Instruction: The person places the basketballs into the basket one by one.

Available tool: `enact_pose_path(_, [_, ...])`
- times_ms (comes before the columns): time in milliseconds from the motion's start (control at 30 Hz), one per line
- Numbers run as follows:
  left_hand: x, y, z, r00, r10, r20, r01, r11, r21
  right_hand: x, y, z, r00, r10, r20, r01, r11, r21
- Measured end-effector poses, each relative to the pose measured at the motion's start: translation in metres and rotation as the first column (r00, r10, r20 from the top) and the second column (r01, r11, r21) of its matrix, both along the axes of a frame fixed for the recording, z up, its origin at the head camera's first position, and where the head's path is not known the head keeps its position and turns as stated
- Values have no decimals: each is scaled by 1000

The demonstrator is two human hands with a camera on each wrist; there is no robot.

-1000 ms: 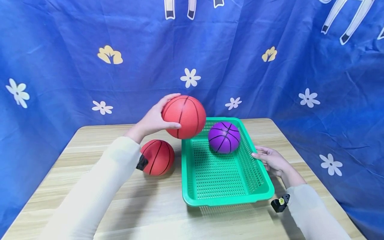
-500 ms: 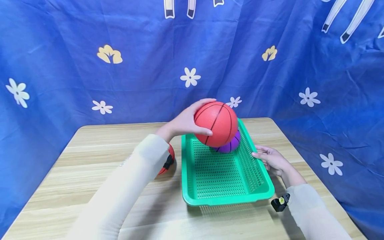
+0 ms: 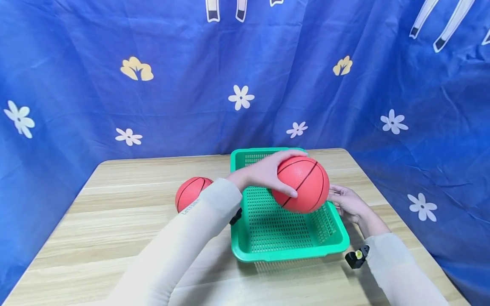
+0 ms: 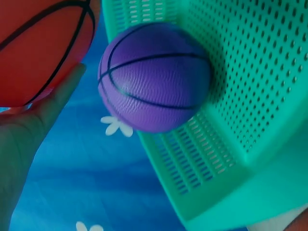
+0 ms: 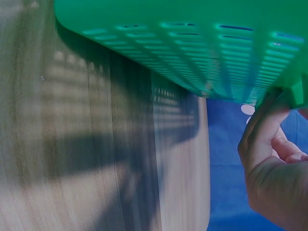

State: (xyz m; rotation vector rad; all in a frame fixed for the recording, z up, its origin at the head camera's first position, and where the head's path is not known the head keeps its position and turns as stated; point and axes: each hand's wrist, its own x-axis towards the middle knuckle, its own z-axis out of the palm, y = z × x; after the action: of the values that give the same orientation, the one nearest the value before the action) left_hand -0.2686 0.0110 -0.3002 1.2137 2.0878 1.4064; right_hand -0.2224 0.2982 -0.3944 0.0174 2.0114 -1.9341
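Green plastic mesh makes up the perforated basket [image 3: 291, 253], its front rim nearest on the wood-grain desk [image 3: 126, 204]. At its right rim the right grip [image 3: 346, 206] pinches the edge; should that slacken, a bump from above could skid the basket. To the left, the loose red basketball [image 3: 191, 192] sits on the desk, partly behind the left sleeve [image 3: 183, 242]; a brush of that arm might set it rolling. The left grip [image 3: 266, 170] is spread round the held red basketball [image 3: 306, 182], fingers over the top, thumb in front, above the basket's right side. Too light a hold could let it slip and glance off the rim. Farther in, the purple basketball [image 4: 154, 79] rests in the basket's far end, apart from the held one; a landing too far back would likely jostle both. Behind hangs a blue printed cloth [image 3: 191, 51].
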Motion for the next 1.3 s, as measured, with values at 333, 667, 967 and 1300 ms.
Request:
enact_pose_path(333, [7, 22, -22, 993, -108, 56, 114, 986, -119, 1, 0, 1, 1000, 0, -4, 0, 1000, 3])
enact_pose_path(667, [12, 30, -37, 983, -124, 139, 153, 963, -221, 0, 1, 1, 1000, 3, -1, -3, 1000, 1])
enact_pose_path(967, [13, 32, -55, 974, -102, 200, 162, 937, -309, -1, -1, 2, 1000, 14, 7, -14, 1000, 15])
enact_pose_path(1300, [16, 35, -66, 972, -85, 220, 156, 932, -326, -1, 0, 0, 1000, 6, 12, -6, 1000, -5])
